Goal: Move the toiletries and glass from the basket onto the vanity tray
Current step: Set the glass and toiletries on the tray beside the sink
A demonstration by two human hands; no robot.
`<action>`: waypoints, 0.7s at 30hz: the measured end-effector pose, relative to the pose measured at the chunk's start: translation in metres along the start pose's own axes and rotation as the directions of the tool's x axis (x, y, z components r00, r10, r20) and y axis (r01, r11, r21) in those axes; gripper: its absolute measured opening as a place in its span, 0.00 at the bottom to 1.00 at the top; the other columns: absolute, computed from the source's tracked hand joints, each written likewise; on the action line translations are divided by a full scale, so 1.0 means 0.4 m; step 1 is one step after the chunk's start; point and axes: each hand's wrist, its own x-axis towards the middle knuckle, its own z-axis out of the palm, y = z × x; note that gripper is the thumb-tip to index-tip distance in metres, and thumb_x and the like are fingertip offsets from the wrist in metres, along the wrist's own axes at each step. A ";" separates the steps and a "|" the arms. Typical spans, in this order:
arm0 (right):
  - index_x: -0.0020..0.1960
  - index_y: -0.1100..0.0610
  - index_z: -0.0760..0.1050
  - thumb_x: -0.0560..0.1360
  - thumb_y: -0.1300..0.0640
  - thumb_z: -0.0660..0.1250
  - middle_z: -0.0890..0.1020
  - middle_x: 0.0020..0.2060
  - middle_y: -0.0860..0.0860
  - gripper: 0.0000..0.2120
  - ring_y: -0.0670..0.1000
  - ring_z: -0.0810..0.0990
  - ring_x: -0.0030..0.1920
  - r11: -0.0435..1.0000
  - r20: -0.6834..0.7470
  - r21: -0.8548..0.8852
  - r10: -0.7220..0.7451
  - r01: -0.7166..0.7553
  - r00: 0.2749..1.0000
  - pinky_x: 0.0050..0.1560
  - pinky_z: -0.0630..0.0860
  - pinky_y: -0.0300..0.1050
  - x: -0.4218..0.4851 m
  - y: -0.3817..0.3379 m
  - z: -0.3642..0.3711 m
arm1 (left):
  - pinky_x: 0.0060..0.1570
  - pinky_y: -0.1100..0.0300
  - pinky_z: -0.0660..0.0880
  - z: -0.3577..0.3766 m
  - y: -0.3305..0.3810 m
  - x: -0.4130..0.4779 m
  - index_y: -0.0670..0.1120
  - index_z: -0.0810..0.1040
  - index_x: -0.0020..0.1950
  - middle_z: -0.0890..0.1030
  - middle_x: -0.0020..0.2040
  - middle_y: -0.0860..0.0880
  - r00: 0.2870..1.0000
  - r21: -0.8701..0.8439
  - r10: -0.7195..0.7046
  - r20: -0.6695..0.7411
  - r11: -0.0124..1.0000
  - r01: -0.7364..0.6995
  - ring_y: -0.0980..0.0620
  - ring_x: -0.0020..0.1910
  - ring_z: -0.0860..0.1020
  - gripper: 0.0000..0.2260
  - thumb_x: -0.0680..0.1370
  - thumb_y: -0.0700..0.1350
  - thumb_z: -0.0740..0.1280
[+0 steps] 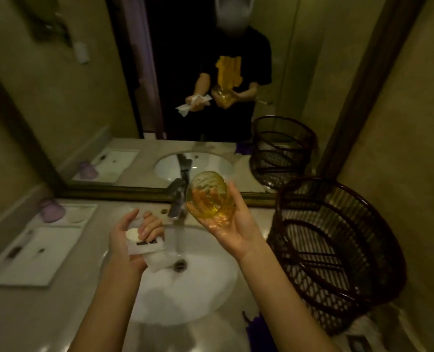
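I stand at the pale stone bench (15,313) with the white oval sink (210,288) in front of me, and I place everything from that sink. Right of it sits the dark woven wicker basket (337,250), upright, and I can see nothing left inside through its slats. Left of the sink lies the white rectangular vanity tray (33,255), flat on the bench, with a small purple cup (51,210) at its far end. Water runs from the silver tap (177,196) into the sink.

My right hand (233,224) is above the sink's far right edge, fingers (198,199) clenched around the amber ribbed glass (208,196). The glass is tilted: its long axis leans up and away from me toward the mirror, the open mouth facing up and slightly toward my view, the base resting low in my palm. My left hand (132,237) is over the sink's left rim, fingers grasping small white toiletry packets (147,246), their long side running roughly left to right, a loose end hanging toward the drain.

I judge the step in hand to be carrying both loads over to the tray. To do it well I should keep the packets clear of the running stream, swing left over the rim, bring the glass upright before it lands, and set it base-down on a bare part of the tray, then lay the packets flat beside it, not on top of the cup.
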 end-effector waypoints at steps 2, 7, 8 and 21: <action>0.72 0.63 0.74 0.75 0.48 0.71 0.78 0.69 0.65 0.31 0.62 0.80 0.64 0.998 -0.026 0.019 0.067 -0.066 0.997 0.71 0.72 0.61 0.043 0.079 0.013 | 0.22 0.66 0.60 -0.046 0.088 -0.061 0.46 0.68 0.36 0.63 0.24 0.53 0.997 -0.001 0.073 -0.017 0.997 -0.073 0.59 0.22 0.58 0.09 0.74 0.47 0.62; 0.72 0.64 0.74 0.74 0.47 0.73 0.78 0.69 0.65 0.32 0.62 0.74 0.73 0.986 -0.073 0.043 0.167 -0.164 0.983 0.71 0.71 0.63 0.181 0.290 0.053 | 0.24 0.67 0.56 -0.139 0.311 -0.192 0.44 0.69 0.33 0.58 0.27 0.56 0.975 -0.021 0.203 -0.094 0.978 -0.206 0.60 0.24 0.55 0.10 0.74 0.45 0.62; 0.72 0.64 0.74 0.74 0.47 0.73 0.78 0.69 0.65 0.32 0.62 0.74 0.73 0.984 -0.071 0.052 0.177 -0.173 0.982 0.70 0.72 0.64 0.215 0.334 0.061 | 0.24 0.67 0.56 -0.156 0.359 -0.208 0.44 0.69 0.32 0.57 0.27 0.56 0.970 -0.024 0.221 -0.103 0.974 -0.224 0.60 0.24 0.55 0.10 0.74 0.45 0.61; 0.70 0.64 0.75 0.73 0.57 0.72 0.78 0.67 0.68 0.26 0.69 0.75 0.70 0.961 -0.087 0.262 0.112 -0.085 0.990 0.75 0.65 0.65 0.604 0.772 0.172 | 0.21 0.65 0.56 -0.308 0.949 -0.249 0.43 0.70 0.33 0.62 0.23 0.52 0.979 -0.062 0.050 -0.197 0.996 -0.064 0.60 0.23 0.54 0.10 0.73 0.46 0.62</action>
